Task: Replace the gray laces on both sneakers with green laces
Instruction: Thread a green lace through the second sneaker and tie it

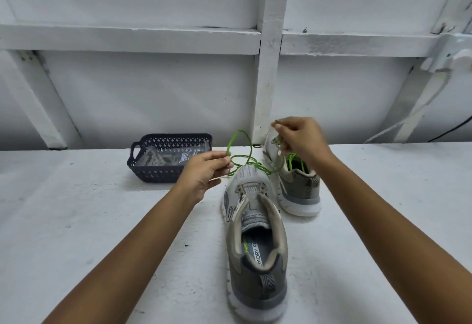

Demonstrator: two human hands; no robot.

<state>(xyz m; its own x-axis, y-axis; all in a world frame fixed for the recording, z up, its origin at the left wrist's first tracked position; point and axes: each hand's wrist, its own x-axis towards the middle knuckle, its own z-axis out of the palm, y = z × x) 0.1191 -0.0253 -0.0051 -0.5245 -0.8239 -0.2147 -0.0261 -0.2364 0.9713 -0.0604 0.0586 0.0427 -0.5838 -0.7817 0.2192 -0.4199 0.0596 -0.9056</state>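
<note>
View from the head camera, looking down at a white table [102, 221] set against a white wall [153, 94] with painted beams.

Left hand [204, 170]: thumb and forefinger pinch a green lace [239, 132], the other fingers loosely curled beneath. Right hand [298, 137]: raised above the far sneaker, its fingertips pinching another part of the same lace near the end. Between the two hands the lace rises in a loop, then trails in slack curves across the toe of the near sneaker.

Near sneaker [255, 247]: gray, upright on the table at centre, heel toward the viewer, its eyelets bare and the printed insole in view. Far sneaker [296, 191]: just beyond and to the right of the first, heel also toward the viewer, with green lacing showing at its opening; the right hand covers part of its front, so the extent of the lacing cannot be told.

Basket [166, 168]: dark, perforated, with a handle, standing to the left of the sneakers near the wall; it holds clear plastic wrapping and some grayish cord-like items, too indistinct to identify.
</note>
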